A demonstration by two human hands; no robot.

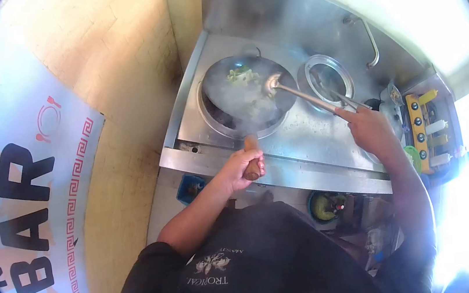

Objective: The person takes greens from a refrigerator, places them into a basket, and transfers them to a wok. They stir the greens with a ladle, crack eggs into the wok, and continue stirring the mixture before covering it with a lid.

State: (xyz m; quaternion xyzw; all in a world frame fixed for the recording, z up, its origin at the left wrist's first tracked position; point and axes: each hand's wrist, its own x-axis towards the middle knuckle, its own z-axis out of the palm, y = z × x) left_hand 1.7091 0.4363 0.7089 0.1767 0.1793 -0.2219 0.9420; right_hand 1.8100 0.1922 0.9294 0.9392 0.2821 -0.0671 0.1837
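A dark wok (221, 86) sits on the left burner of a steel stove (304, 138), steaming, with green and white food (246, 89) inside. My left hand (243, 167) grips the wok's wooden handle (252, 155) at the stove's front edge. My right hand (370, 127) holds the long handle of a metal ladle (304, 95); its bowl (271, 83) rests inside the wok at the right side of the food.
A second round burner opening (329, 79) lies right of the wok. A tap pipe (371, 42) rises at the back. A yellow rack with squeeze bottles (429, 131) stands far right. A banner (24, 196) hangs on the left over a beige tiled wall (117, 49).
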